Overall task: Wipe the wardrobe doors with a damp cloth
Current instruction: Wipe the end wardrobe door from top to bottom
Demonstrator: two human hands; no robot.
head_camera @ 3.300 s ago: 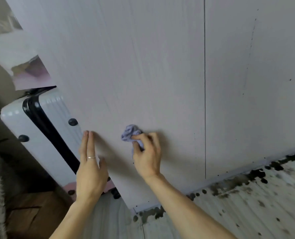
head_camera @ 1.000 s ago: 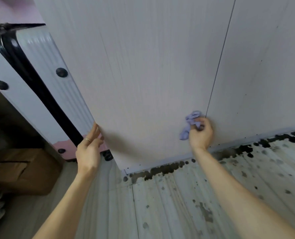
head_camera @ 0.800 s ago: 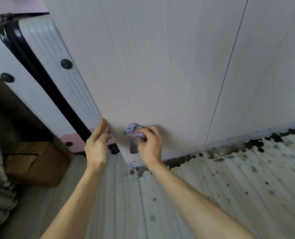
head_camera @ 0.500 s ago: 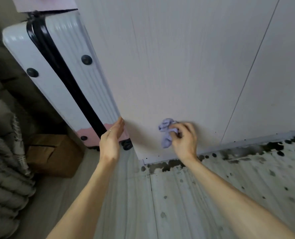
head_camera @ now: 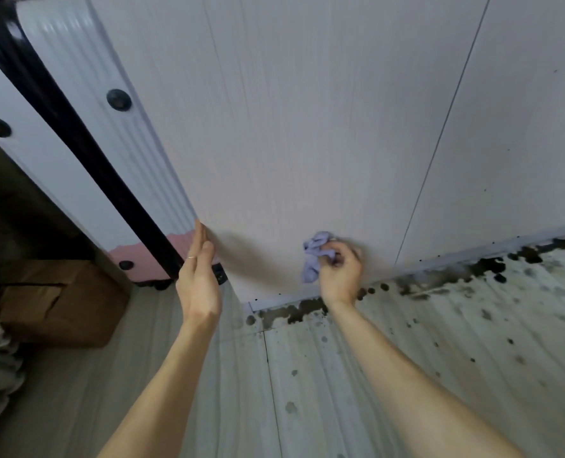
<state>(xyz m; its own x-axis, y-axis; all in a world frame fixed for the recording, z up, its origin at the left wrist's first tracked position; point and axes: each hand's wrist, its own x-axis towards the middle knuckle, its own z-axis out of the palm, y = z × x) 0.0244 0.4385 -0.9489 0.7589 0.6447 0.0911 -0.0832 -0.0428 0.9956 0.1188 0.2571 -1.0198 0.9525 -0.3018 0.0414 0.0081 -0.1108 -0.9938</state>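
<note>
Wiping the lowest strip of a door, entries left to right. Cardboard box (head_camera: 59, 302): on the floor (head_camera: 489, 332), uninvolved. Suitcase (head_camera: 86, 133): white, black band, just beside the door's left edge. Left hand (head_camera: 199, 279): fingers straight and together, flat against that edge, holding nothing; best used as a brace so the panel does not swing. Wardrobe door (head_camera: 291, 127): pale, wood-grained. Cloth (head_camera: 315, 256): lilac, bunched, against the door low down, between left edge and seam. Right hand (head_camera: 340, 276): fingers curled round the cloth, blurred. Advice: flatten the wad for wider contact, overlap passes to the bottom edge, stay off the dark stains (head_camera: 479, 266). Second door (head_camera: 522, 127): right of the seam, probably next.
</note>
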